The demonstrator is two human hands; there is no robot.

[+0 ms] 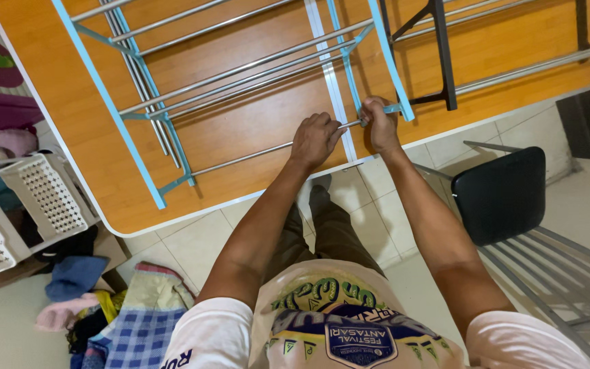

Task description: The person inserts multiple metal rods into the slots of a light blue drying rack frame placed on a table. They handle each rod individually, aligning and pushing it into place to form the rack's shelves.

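Both hands work at the near edge of the orange table (pixel 254 130): the left hand (pixel 314 140) has its fingers clamped on a thin metal rod (pixel 240 158), while the right hand (pixel 380 123) grips the blue rack frame (pixel 114 109) at the rod's end. The step in hand looks like seating that rod in the frame's end piece, which calls for steady alignment and a firm push.

Single head-worn view, looking steeply down, close above table (pixel 240 130)

No packages, signs or screens show anywhere. The nearest thing to a label is the printed emblem (pixel 362 344) on the person's white shirt, at the bottom edge: a dark blue shield shape with green and yellow lettering arched above it.
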